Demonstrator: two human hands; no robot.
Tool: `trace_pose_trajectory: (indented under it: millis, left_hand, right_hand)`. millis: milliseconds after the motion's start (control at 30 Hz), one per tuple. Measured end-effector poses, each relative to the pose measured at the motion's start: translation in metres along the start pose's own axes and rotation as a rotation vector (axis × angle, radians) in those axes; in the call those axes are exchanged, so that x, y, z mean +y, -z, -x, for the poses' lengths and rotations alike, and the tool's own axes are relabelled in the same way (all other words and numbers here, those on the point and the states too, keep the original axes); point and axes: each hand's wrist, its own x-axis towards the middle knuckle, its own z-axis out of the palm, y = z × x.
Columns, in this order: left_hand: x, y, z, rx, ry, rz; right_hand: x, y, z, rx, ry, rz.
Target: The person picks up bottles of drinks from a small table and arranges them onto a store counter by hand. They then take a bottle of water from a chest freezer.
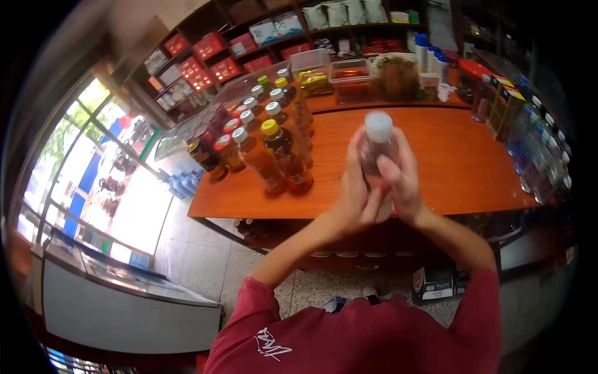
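Observation:
Both my hands are wrapped round a clear plastic bottle with a white cap, raised over the near edge of the wooden counter. My left hand grips its left side and lower part. On the other side my right hand has its thumb across the bottle's front. Fingers cover most of the lower bottle, so its label and contents cannot be made out. Left of my hands stands a group of drink bottles with yellow, white, green and red caps.
Clear bottles line the counter's right end beside a yellow-and-black box. Plastic tubs and blue-capped cans stand along the back. Shelves of packets rise behind. A chest freezer is at lower left, near a bright doorway.

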Motion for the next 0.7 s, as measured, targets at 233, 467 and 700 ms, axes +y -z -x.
trace_pose_trajectory:
  millis: [233, 467, 700]
  left_hand:
    - [-0.131, -0.039, -0.036, 0.186, 0.099, 0.001]
    - [-0.19, -0.024, -0.044, 0.32, 0.199, -0.133]
    - [-0.222, -0.011, -0.051, 0.506, 0.254, -0.287]
  right_hand:
    - [0.097, 0.064, -0.087, 0.073, 0.141, 0.23]
    - [0.182, 0.078, -0.145, 0.034, 0.201, 0.179]
    - [0.226, 0.066, -0.188, -0.025, 0.192, 0.057]
